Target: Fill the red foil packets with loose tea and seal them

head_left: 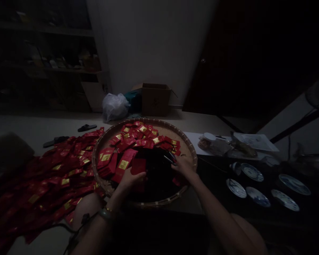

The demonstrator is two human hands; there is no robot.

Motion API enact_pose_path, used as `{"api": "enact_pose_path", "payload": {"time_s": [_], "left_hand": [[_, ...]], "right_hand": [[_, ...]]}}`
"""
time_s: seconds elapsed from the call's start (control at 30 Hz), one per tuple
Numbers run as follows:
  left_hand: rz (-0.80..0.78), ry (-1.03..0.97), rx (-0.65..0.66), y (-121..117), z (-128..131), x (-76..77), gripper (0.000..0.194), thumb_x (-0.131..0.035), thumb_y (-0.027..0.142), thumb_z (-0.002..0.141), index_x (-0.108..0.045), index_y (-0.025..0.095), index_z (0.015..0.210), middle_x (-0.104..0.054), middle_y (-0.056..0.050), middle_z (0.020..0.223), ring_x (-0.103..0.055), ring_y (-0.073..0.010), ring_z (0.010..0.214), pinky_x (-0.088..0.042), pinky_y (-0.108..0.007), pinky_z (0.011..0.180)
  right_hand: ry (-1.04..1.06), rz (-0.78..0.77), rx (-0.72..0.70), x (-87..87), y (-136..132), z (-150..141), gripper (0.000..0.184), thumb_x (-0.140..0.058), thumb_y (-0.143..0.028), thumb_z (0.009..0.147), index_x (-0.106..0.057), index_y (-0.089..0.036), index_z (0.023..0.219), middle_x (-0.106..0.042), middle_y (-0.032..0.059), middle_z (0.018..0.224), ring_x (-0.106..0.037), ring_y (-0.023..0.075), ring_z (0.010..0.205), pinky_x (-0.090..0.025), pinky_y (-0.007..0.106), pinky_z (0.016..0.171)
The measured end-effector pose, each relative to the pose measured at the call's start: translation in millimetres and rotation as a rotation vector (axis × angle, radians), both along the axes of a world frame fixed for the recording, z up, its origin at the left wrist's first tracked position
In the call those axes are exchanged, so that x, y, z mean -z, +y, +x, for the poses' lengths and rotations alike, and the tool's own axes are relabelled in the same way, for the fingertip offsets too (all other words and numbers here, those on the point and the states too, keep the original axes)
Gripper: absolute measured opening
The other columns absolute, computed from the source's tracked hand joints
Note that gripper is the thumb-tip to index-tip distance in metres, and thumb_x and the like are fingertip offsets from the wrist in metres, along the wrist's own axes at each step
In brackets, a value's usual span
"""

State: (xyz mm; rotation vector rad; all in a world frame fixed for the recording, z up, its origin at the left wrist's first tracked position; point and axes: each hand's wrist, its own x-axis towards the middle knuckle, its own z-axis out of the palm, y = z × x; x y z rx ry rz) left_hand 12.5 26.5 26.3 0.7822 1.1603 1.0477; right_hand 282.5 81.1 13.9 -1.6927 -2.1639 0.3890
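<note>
A wide round woven bamboo tray (pixel 186 187) sits in front of me. My left hand (pixel 130 180) grips a red packet (pixel 138 165) near the tray's front left, thumb across its face. My right hand (pixel 185 169) is closed around a shiny metal tool (pixel 170 158), held over a dark heap (pixel 156 177) in the tray; the light is too dim to tell its exact kind or what the heap is. Small red packets with gold labels (pixel 140 132) lie at the tray's back. Longer flat red packets (pixel 124 162) are stacked at its left, beside my left hand.
A big pile of red packets (pixel 69 177) spreads over the floor at left, near dark slippers (pixel 87 127). Behind the tray stand a cardboard box (pixel 155 101) and a white plastic bag (pixel 115 106). At right are a lidded jar (pixel 206 141) and several blue-and-white dishes (pixel 257 197).
</note>
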Motion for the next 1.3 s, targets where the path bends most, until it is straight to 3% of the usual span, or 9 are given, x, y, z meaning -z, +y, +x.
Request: {"api": "enact_pose_path", "payload": {"time_s": [0.1,0.2,0.33,0.43,0.63,1.0,1.3], "left_hand": [[0.049,0.072,0.027,-0.3,0.0,1.3,0.056,-0.087,0.034,0.041,-0.065,0.009,0.086,-0.073,-0.01,0.08,-0.067,-0.0201,0.06,-0.056,-0.031,0.059],[0.128,0.163,0.074,-0.9,-0.6,2.6,0.048,-0.085,0.032,0.046,-0.067,0.011,0.085,-0.074,-0.008,0.078,-0.068,-0.0212,0.066,-0.055,-0.031,0.064],[0.222,0.222,0.135,-3.4,1.1,1.8,0.042,-0.082,0.029,0.049,-0.069,0.012,0.084,-0.074,-0.006,0.078,-0.068,-0.0235,0.075,-0.053,-0.032,0.07],[0.24,0.232,0.138,-5.5,3.2,-1.6,0.041,-0.081,0.028,0.048,-0.069,0.012,0.084,-0.075,-0.006,0.081,-0.067,-0.025,0.078,-0.053,-0.034,0.073],[0.24,0.264,0.121,-6.0,2.3,-3.9,0.042,-0.081,0.026,0.048,-0.068,0.012,0.085,-0.075,-0.007,0.082,-0.068,-0.0254,0.079,-0.054,-0.035,0.074],[0.222,0.217,0.162,-8.1,5.4,-6.7,0.04,-0.081,0.029,0.048,-0.07,0.012,0.083,-0.075,-0.007,0.08,-0.068,-0.0261,0.078,-0.054,-0.036,0.074],[0.233,0.243,0.177,-8.6,5.1,-5.1,0.041,-0.082,0.029,0.049,-0.069,0.013,0.085,-0.074,-0.006,0.079,-0.068,-0.0245,0.076,-0.054,-0.034,0.071]], "right_hand": [[0.204,-0.003,-0.072,-27.5,-6.9,-8.8,0.052,-0.066,-0.026,0.073,-0.056,-0.016,0.122,-0.068,0.0111,0.108,-0.064,0.0243,0.096,-0.048,0.037,0.086],[0.357,-0.064,-0.287,-55.4,-17.0,-31.5,0.059,-0.07,-0.033,0.07,-0.056,-0.017,0.125,-0.067,0.009,0.114,-0.064,0.0239,0.1,-0.049,0.035,0.086],[0.292,-0.093,-0.497,-74.8,-25.3,-62.4,0.052,-0.065,-0.034,0.075,-0.059,-0.017,0.123,-0.068,0.0092,0.113,-0.065,0.0236,0.097,-0.049,0.033,0.083],[0.17,-0.065,-0.546,-76.3,-28.4,-74.4,0.042,-0.058,-0.031,0.082,-0.059,-0.017,0.122,-0.068,0.0104,0.113,-0.065,0.0237,0.099,-0.048,0.033,0.084],[0.015,-0.029,-0.427,-71.6,-38.7,-80.5,0.038,-0.051,-0.027,0.088,-0.057,-0.02,0.124,-0.065,0.01,0.117,-0.062,0.0228,0.104,-0.047,0.032,0.087],[0.217,-0.063,-0.47,-74.6,-37.3,-76.4,0.036,-0.058,-0.031,0.084,-0.063,-0.021,0.117,-0.069,0.0078,0.111,-0.065,0.0221,0.097,-0.048,0.03,0.083],[0.089,-0.029,-0.35,-66.2,-38.3,-79.8,0.031,-0.057,-0.031,0.085,-0.065,-0.024,0.114,-0.07,0.0064,0.109,-0.065,0.0223,0.099,-0.048,0.031,0.085]]}}
